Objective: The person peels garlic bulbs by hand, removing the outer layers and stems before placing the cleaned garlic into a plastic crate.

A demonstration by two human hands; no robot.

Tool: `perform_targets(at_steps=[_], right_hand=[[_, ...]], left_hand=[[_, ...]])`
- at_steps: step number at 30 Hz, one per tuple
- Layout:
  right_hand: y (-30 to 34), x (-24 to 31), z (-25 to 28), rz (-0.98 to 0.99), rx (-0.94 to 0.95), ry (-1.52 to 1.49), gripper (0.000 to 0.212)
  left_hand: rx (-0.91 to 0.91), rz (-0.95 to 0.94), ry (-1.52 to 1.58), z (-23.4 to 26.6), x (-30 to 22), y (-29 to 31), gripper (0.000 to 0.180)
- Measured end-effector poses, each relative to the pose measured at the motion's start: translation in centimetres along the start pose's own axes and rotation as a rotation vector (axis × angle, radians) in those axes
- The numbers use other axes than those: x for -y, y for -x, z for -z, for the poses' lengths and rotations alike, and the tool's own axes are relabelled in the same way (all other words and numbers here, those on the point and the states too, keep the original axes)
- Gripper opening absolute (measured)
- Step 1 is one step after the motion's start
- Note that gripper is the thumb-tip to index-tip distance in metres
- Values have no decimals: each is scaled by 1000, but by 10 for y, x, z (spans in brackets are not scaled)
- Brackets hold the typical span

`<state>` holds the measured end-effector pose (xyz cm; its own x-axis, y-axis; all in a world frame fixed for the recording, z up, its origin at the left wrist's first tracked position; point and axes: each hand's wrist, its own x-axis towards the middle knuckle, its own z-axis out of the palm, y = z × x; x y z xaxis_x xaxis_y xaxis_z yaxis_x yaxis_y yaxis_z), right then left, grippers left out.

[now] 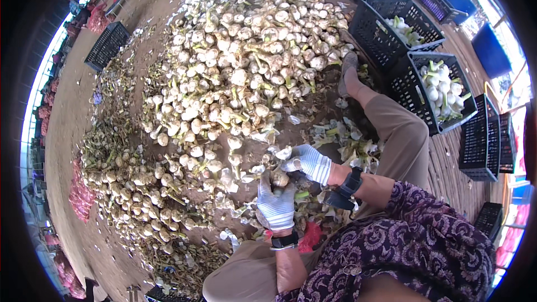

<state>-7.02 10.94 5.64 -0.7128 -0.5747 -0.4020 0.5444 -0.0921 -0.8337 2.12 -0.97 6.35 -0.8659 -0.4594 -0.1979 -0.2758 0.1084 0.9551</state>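
Dirt floor; garlic bulb point(279, 178) between gloved fingers point(274, 201)

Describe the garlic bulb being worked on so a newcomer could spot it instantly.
Start at the huge garlic pile on the floor and move to its near edge. There the gloved left hand grips one bulb, with the gloved right hand beside it. It alone is lifted off the ground.

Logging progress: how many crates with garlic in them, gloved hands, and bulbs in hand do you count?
Crates holding garlic: 2
Gloved hands, left hand and right hand: 2
Garlic bulb held in the left hand: 1
Total: 5
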Motion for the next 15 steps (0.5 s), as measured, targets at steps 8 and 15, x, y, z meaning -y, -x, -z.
perform_targets(at_steps=[8, 15], right_hand=[[9, 7, 8, 227, 110, 78, 27], [8, 16, 4, 145, 96, 204, 24]], left_hand=[[225, 519, 1102, 15, 35, -3, 33], [43, 216, 722, 5, 0, 3, 34]])
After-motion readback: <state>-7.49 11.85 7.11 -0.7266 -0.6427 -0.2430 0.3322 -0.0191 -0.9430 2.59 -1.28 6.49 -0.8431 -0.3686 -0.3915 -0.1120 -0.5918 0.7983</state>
